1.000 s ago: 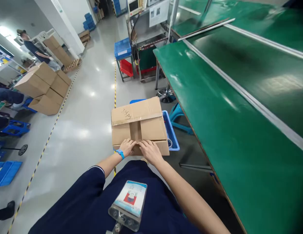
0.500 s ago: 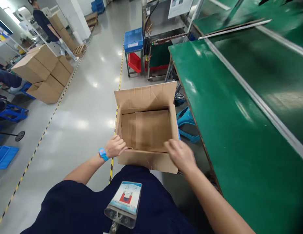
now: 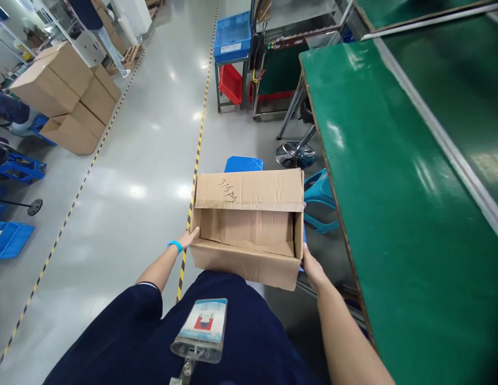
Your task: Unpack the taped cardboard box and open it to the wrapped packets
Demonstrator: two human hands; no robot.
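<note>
A cardboard box (image 3: pixel 244 275) is right in front of my body, its top partly uncovered and its visible inside bare. The far flap (image 3: pixel 265 190) leans over the back of the opening and carries handwriting in dark ink. The near flap hangs down on my side. My left hand (image 3: pixel 190 237) holds the box's left side, thumb near the upper edge. On the opposite side my right hand (image 3: pixel 312 266) grips the right wall near the front corner, its fingertips partly hidden.
A long green-topped table (image 3: pixel 377 214) runs along the right, with a turquoise stool (image 3: pixel 323 192) and a chrome stool base (image 3: pixel 296 155) beside it. A blue stool (image 3: pixel 244 164) shows behind the box. Stacked cartons (image 3: pixel 56 80) and a person's legs (image 3: pixel 112 51) are at the far left.
Both hands have gone from the near flap to the box's two sides. The far flap, upright before, now tips over the opening and shows its writing. The view has shifted.
</note>
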